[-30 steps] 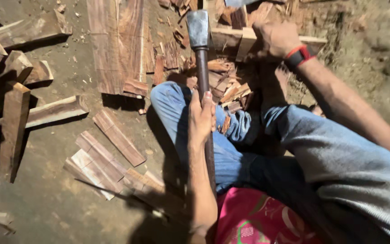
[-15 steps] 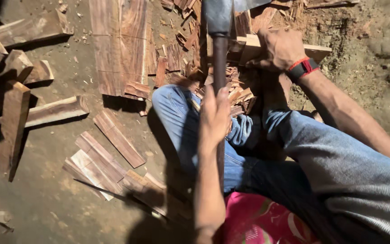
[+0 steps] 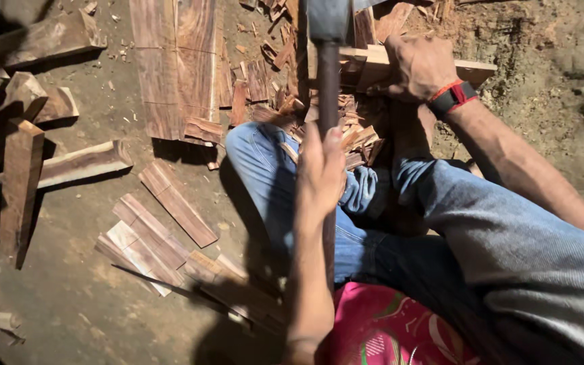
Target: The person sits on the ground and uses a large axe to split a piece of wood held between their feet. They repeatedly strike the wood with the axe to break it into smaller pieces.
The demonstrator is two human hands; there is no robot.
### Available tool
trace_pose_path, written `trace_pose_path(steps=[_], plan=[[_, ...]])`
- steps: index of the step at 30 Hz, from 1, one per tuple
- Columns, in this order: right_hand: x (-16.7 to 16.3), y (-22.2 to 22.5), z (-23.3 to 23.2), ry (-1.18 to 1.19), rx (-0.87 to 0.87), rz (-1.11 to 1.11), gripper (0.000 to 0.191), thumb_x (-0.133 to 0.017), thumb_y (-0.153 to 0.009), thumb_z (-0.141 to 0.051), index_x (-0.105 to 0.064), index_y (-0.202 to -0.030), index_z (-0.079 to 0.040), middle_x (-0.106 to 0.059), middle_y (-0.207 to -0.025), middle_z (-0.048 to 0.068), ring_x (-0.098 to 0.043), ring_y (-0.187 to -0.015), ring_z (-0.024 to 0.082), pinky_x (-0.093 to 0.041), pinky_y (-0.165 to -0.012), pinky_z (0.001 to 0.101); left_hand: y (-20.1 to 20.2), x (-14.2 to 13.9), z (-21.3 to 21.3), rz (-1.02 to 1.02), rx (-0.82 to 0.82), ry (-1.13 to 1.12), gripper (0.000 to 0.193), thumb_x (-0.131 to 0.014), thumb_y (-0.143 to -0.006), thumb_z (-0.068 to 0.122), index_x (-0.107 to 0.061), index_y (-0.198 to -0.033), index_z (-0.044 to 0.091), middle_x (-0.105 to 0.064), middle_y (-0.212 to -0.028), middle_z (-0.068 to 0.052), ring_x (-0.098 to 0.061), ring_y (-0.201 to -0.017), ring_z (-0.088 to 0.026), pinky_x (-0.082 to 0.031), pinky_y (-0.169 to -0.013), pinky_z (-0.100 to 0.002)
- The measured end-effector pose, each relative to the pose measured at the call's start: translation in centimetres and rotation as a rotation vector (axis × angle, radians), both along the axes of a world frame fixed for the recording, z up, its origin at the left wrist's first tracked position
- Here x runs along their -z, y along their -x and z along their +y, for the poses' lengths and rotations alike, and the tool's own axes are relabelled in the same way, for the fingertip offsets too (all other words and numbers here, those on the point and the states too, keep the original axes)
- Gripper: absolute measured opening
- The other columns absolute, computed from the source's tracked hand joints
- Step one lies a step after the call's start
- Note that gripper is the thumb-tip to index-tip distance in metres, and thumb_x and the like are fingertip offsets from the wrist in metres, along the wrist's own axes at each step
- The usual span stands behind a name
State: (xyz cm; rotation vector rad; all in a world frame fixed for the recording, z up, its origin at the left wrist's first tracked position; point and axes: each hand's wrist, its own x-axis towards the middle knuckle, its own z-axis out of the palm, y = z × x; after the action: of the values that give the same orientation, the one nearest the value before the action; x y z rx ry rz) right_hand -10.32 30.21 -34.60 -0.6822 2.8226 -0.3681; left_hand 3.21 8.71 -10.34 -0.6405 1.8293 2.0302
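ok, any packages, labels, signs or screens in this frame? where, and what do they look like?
No packages, labels or signs.
Wristband: on the right hand's wrist, black with a red edge; possibly a small screen device, but no display shows.

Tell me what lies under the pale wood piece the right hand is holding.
Under the pale wood piece held by the right hand lie reddish wood chips on the dirt. The hand and the hammer in the left hand cover whatever supports its middle.
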Motion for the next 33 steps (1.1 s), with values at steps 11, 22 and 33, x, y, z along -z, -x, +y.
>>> trace_pose_path(steps=[11, 22, 33], plan=[[1.3, -0.4, 0.4, -0.016, 0.003, -0.014, 0.064, -0.091, -0.067, -0.046, -0.055, -0.109, -0.013, -0.067, -0.083, 0.005, -0.068, -0.079, 0.029, -0.049, -0.06, 0.046, -1.7, -5.4, -3.3, 0.482, 0.045, 0.056, 0.043, -0.048, -0.115, 0.042, -0.049, -0.126, 0.001, -0.05, -0.075, 0.0, -0.045, -0.053, -0.007, -0.035, -0.044, -0.021], [0.6, -0.3, 0.2, -0.007, -0.02, 0.136, 0.074, -0.091, -0.07, -0.052, -0.054, -0.122, -0.013, -0.066, -0.083, 0.007, -0.066, -0.075, 0.03, -0.048, -0.058, 0.0441, -0.1, -0.7, -2.4, 0.204, 0.088, -0.03, 0.036, -0.044, -0.113, 0.041, -0.046, -0.107, 0.005, -0.044, -0.07, 0.005, -0.04, -0.051, -0.005, -0.033, -0.04, -0.024], [0.3, -0.2, -0.2, -0.091, -0.015, 0.045, 0.076, -0.091, -0.065, -0.055, -0.052, -0.114, -0.013, -0.065, -0.081, 0.004, -0.067, -0.072, 0.028, -0.048, -0.058, 0.0428, 1.1, 0.1, 0.4, 0.103, 0.12, 0.34, 0.046, -0.048, -0.108, 0.048, -0.047, -0.129, 0.007, -0.057, -0.075, 0.008, -0.055, -0.056, -0.001, -0.044, -0.047, -0.021]])
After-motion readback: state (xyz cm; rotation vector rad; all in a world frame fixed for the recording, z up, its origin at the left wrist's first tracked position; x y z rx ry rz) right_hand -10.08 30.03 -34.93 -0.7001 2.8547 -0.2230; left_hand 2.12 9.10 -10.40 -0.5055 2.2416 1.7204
